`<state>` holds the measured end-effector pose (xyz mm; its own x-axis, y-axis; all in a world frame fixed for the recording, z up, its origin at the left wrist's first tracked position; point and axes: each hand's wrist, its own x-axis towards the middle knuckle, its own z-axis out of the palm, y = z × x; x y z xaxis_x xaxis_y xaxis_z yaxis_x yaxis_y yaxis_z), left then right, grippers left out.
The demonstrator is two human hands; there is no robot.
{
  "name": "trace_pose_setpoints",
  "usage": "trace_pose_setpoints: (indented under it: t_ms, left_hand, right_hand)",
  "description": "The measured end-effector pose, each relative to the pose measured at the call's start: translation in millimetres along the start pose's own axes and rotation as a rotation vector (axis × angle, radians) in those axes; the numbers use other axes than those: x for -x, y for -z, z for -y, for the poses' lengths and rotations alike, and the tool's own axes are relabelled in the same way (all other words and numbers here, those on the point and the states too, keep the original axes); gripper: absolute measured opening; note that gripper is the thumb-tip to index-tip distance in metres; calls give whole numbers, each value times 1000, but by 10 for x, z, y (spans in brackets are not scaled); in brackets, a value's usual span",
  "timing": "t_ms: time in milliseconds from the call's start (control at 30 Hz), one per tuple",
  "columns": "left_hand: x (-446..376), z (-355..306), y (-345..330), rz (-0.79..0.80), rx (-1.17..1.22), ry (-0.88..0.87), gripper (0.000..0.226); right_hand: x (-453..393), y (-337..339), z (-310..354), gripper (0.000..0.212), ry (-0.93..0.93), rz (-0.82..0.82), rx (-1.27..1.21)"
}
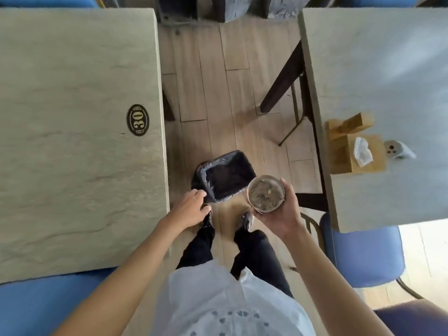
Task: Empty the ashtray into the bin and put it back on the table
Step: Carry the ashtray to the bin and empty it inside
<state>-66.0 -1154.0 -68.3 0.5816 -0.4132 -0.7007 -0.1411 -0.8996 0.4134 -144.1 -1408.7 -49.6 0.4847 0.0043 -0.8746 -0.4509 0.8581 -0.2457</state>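
Ash and butts fill the ashtray (pixel 266 194), which we hold level and upright in our right hand (pixel 278 214), fingers curled around its far rim and thumb against the near side; we keep it flat, we judge, so nothing spills on the wooden floor (pixel 206 93) before it is over the bin (pixel 224 178). At present it sits in the air just beside the bin's right corner rather than over the opening. Our left hand (pixel 191 209) reaches down to the bin's near left corner, fingers bent over the black liner there; whether they actually pinch it we cannot tell, but the likely purpose is to steady the bin or pull it closer. It stands on the floor in the aisle between 2 tables, just ahead of our shoes (pixel 206 220), within easy reach of both. The left table (pixel 72 166) carries a plaque reading 30 (pixel 137 120); the right table (pixel 388 69) holds a wooden tissue box (pixel 356 154). Emptying has not begun: next comes shifting the ashtray over the opening and tipping it.
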Motion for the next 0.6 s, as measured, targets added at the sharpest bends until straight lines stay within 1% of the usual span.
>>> trace_pose_setpoints:
  t_ms: [100,200,233,300,400,500,567,600]
  left_hand:
    - [-350,-15,-119,-2,39,90,40]
    - [-747,-22,-243,-21,147,209,35]
    - [-906,-11,-301,-37,193,253,33]
    - [-1255,34,-435,-82,280,340,29]
    - [-1800,150,-708,-102,348,468,13]
    - [-2304,316,-1054,-89,372,591,17]
    - [-2597,441,-1267,-63,376,647,22]
    - [-2734,504,-1367,-47,385,676,16]
  right_hand:
    - [-327,56,217,64,-64,-31,31]
    - [-676,109,417,80,-125,-42,51]
    - [-802,131,471,81,-136,-50,61]
    - [-1105,200,557,77,-153,-43,93]
    - [-1597,333,643,72,-201,-40,140]
    - [-2099,445,671,61,-243,-40,174]
    - [-2435,522,665,59,-257,-52,186]
    - [-2603,566,658,59,-261,-52,189]
